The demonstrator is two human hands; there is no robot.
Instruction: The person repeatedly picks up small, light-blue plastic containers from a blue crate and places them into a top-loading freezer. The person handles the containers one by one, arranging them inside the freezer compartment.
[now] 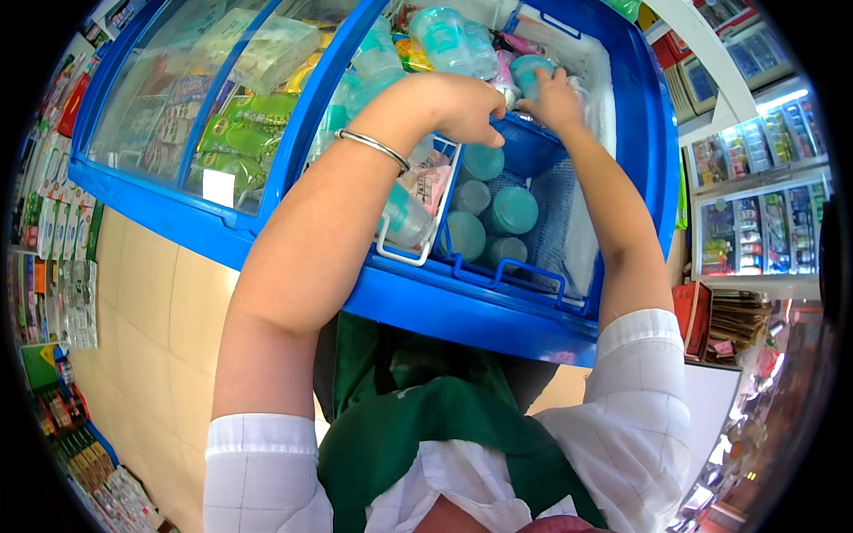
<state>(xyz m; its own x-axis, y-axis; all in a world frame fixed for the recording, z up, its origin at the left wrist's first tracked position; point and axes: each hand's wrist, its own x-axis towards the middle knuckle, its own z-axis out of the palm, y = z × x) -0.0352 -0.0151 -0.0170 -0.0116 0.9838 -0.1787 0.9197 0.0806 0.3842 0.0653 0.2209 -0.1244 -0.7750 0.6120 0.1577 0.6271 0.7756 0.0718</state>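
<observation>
Inside a blue chest freezer, my right hand is at a plastic cup with a teal top. Its fingers are spread against the cup's side; whether they grip it cannot be told. My left hand hovers over the front of the freezer, thumb and fingers apart, holding nothing. Below it a blue wire basket contains several cups standing upright with round teal or clear tops. More teal-printed clear cups lie at the back, beyond my left hand.
A white wire basket with a pink packet adjoins the blue one. Frost coats the freezer's right inner wall. Sliding glass lids cover green packets at left. Lit drinks coolers and a red box are at right.
</observation>
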